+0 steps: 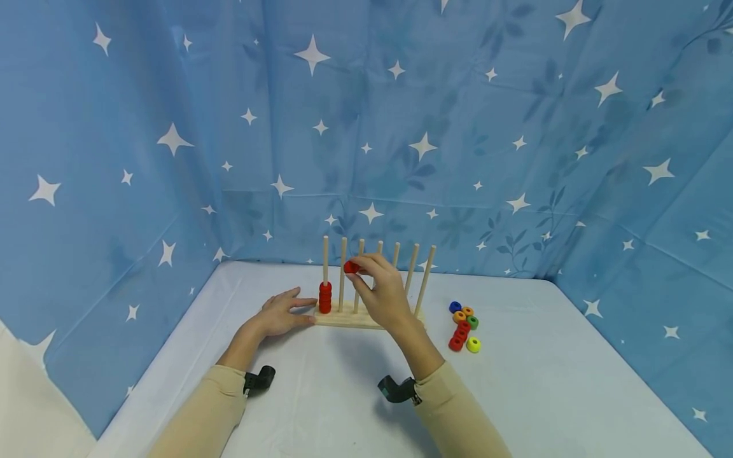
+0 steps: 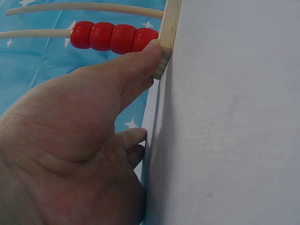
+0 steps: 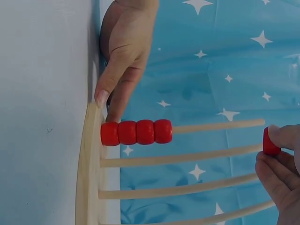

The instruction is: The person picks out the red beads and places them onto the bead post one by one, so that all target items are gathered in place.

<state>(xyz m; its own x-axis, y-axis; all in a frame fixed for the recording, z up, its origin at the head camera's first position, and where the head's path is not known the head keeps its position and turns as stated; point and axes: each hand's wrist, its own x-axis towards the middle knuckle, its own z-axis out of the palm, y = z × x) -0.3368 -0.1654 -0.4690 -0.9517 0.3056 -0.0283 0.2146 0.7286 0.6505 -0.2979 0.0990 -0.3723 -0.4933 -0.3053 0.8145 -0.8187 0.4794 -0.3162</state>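
Observation:
A wooden peg stand (image 1: 349, 321) with several upright pegs rests on the white table. Its leftmost peg carries several stacked red beads (image 1: 325, 298), also plain in the right wrist view. The left hand (image 1: 282, 313) holds the left end of the stand between thumb and index finger, its other fingers extended. Between thumb and fingertips the right hand (image 1: 382, 289) pinches a single red bead (image 3: 271, 141), up near the top of the second peg (image 1: 343, 254). That bead is apart from the stacked ones; whether it touches the peg I cannot tell.
Loose beads lie on the table right of the stand: red beads (image 1: 460, 334), orange beads (image 1: 459, 316), a blue bead (image 1: 455, 306), a green bead (image 1: 472, 322) and a yellow bead (image 1: 473, 345). A blue star-patterned curtain (image 1: 366, 127) hangs behind the table.

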